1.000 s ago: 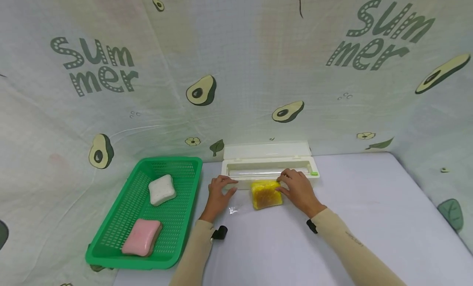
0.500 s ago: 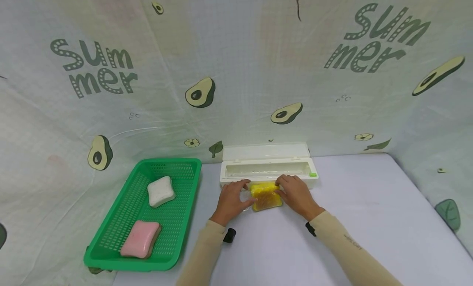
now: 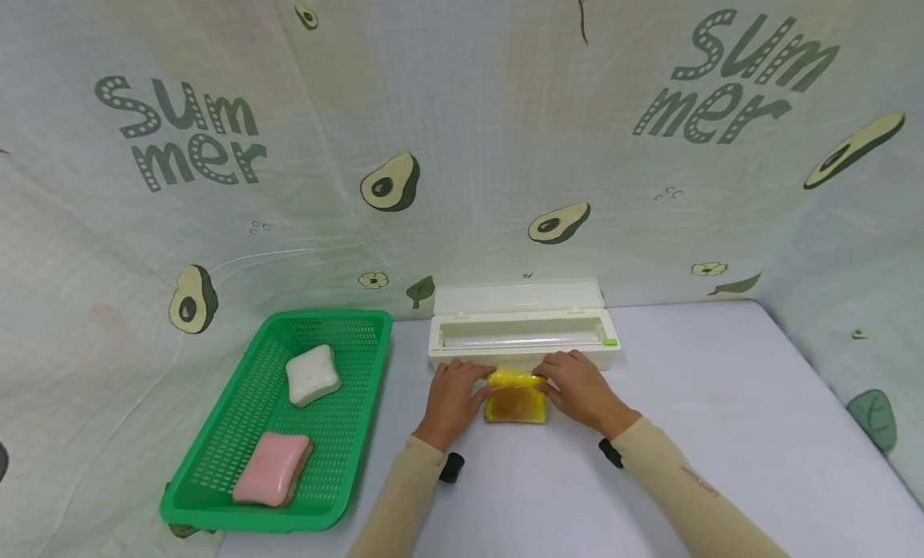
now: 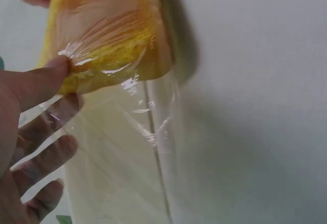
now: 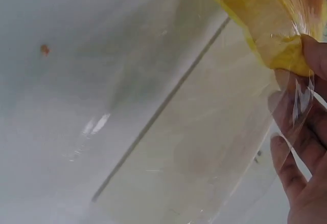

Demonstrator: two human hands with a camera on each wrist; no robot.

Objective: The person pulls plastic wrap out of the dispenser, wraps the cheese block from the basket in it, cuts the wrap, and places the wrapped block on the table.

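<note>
A yellow, brown-faced cake-like block stands tilted on the table, in front of a white cling film box. Clear cling film wraps the block and trails off its sides. My left hand pinches the block's left end between thumb and fingers. At the right end, my right hand does likewise. In the left wrist view, the film creases tightly under the thumb. Loose film also covers several fingers in the right wrist view. The block's back is hidden in the head view.
A green basket stands at the left, holding a white block and a pink block. The box's lid is raised against the printed cloth backdrop. White cloth covers the table.
My left hand has moved right, from the film's loose end to the block's left end. The block has tipped up and come slightly nearer; my right hand stays at its right end.
</note>
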